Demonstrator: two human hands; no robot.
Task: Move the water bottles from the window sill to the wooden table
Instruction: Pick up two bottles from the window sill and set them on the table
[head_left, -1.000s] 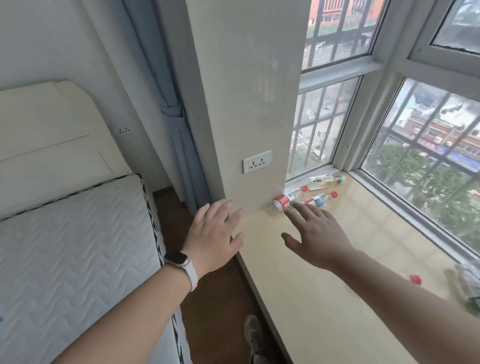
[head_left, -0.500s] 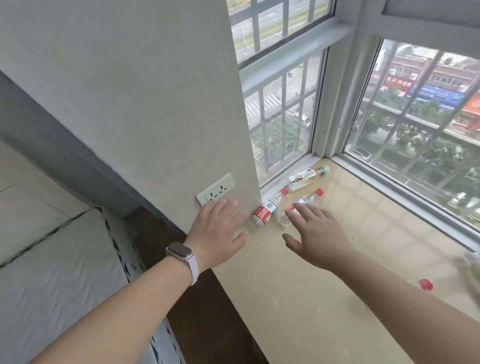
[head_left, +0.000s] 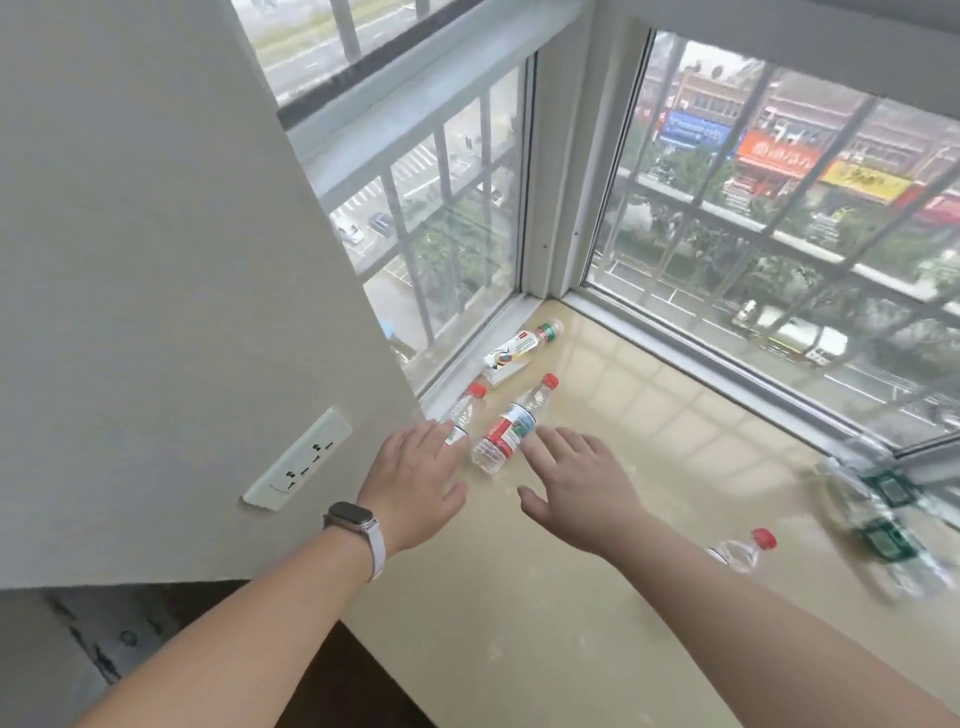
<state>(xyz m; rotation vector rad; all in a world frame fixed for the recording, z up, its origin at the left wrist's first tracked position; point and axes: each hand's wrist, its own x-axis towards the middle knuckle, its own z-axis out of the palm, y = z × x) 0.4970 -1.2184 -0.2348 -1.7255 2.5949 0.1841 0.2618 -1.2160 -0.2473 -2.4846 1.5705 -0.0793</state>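
Observation:
Three small bottles lie on the beige window sill near its far left corner. A clear bottle with a red label and red cap lies between my hands. A second red-capped bottle lies left of it, its base under my left hand's fingertips. A green-capped bottle with a white label lies against the window frame. My left hand, with a watch on its wrist, hovers open. My right hand is open just right of the red-label bottle. The wooden table is out of view.
Another red-capped bottle lies beyond my right forearm. Blurred green-labelled bottles lie at the sill's right. A wall with a socket stands close on the left. Barred windows enclose the sill's far sides.
The view has swung right and closer to the sill corner. Both hands have reached forward to the bottles, the left fingertips now over the left bottle's base.

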